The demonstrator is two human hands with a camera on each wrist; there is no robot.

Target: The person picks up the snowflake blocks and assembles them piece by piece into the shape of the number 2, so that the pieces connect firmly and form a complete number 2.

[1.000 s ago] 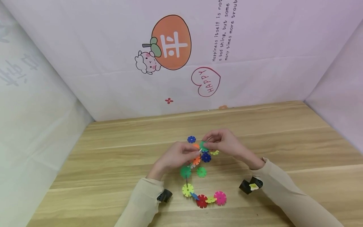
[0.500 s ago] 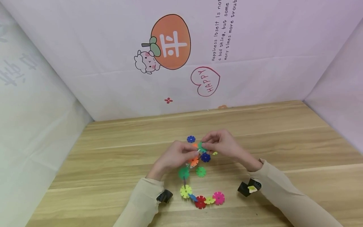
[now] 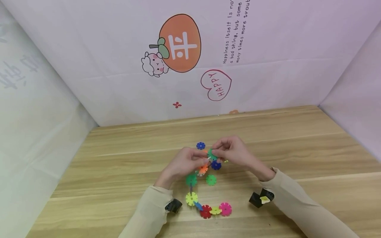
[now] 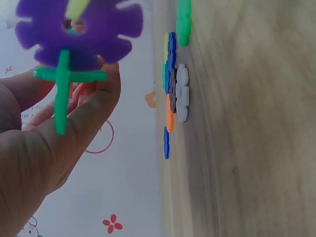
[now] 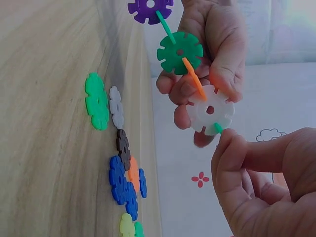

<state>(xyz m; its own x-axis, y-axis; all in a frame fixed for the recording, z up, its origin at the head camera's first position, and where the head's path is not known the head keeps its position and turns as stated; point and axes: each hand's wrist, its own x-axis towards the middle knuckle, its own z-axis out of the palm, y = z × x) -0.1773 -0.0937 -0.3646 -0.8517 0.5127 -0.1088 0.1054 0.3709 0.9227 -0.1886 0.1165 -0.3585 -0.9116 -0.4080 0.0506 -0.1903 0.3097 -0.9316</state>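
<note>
"Pale printed cloth (image 3: 119,56) stands behind and on both sides of the grip. Its back panel shows an orange fruit (image 3: 190,31), a red-outlined heart (image 3: 216,85) reading HAPPY and a small red flower (image 3: 177,105)."

"And under the hands?"

"Light wooden table (image 3: 282,142), the grain running crosswise. Beige sleeves (image 3: 300,196) come in from the near side, with a black device (image 3: 173,205) at each wrist."

"What's in the grip?"

"Both hands are pinching, fingers narrow. The left hand (image 3: 184,162) has a white notched disc (image 5: 198,109); the right hand (image 3: 235,150) has a green disc (image 3: 211,153), its edge meeting the white one's rim. How deep it sits, I can't tell."

"Where does the chain (image 3: 191,180) go?"

"From the left hand toward the person: an orange disc (image 5: 193,78) next to the white, farther along a purple disc (image 4: 106,29) held off the wood, then a red disc (image 3: 205,212), and a pink disc (image 3: 225,209) at the end."

"Loose ones?"

"A dark blue disc (image 3: 216,165) just below the right hand, a light green disc (image 3: 211,180) nearer the person than the grip, and a small blue disc (image 3: 200,145) beyond it."
</note>
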